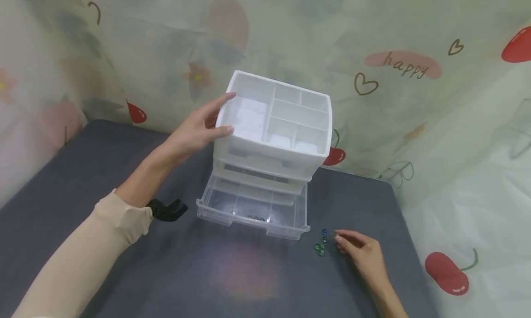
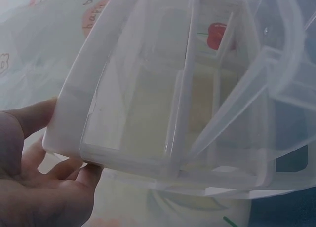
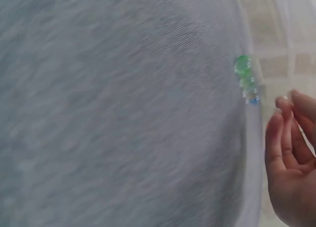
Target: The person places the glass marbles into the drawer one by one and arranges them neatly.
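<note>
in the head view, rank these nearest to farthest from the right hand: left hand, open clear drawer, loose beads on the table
1. Loose beads: just left of the right hand, on the table.
2. Clear drawer: farther left, beyond the beads.
3. Left hand: farthest, at the left edge of the white top tray.

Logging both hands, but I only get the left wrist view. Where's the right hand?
Observer: The right hand is at the dark table, on the right of the open clear drawer.
Operator: What's nearest its fingertips?
Observer: A small loose cluster of glass-like beads, green ones and a blue one among them.
Operator: Any in the drawer?
Observer: Yes, the head view shows a few small green pieces near its front wall.
</note>
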`<state>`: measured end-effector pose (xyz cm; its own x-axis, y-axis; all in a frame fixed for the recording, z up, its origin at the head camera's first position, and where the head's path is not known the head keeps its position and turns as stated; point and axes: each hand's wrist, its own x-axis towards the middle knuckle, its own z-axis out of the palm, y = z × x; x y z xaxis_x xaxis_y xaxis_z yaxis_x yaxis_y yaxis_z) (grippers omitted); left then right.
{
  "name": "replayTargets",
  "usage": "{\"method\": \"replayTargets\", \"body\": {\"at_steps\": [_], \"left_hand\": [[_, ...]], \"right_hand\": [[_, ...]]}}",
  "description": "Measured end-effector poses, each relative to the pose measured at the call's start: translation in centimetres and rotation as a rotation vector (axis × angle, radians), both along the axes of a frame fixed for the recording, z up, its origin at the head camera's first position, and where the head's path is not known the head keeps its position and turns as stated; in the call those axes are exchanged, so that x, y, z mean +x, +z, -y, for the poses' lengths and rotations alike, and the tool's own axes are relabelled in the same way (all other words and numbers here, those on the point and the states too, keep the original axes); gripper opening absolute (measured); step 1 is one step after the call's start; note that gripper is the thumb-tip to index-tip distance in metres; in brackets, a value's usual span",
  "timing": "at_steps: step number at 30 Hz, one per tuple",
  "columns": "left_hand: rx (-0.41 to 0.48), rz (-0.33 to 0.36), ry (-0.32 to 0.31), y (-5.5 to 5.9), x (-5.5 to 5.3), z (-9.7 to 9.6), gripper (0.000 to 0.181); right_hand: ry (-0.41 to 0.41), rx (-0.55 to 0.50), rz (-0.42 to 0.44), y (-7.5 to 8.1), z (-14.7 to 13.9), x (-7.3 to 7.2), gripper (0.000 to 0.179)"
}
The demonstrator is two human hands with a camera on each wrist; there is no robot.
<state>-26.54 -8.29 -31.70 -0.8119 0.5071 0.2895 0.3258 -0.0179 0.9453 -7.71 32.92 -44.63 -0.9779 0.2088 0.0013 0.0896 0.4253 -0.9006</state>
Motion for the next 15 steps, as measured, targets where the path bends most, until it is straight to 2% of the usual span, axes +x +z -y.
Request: {"method": "replayTargets", "body": {"at_steps": [5, 11, 15], "left_hand": [[-0.008, 0.009, 0.011, 0.2, -0.1, -0.2, 0.070], [0.006, 0.013, 0.014, 0.1, -0.1, -0.2, 0.071], [0.013, 0.020, 0.011, 0.1, 0.0, -0.2, 0.070]], "right_hand": [[-0.046, 0.002, -0.061, 0.5, -0.1, -0.7, 0.030], [-0.004, 0.028, -0.100, 0.7, -0.2, -1.2, 0.033], [0.024, 0.026, -0.130, 2.1, 0.9, -1.3, 0.028]]}}
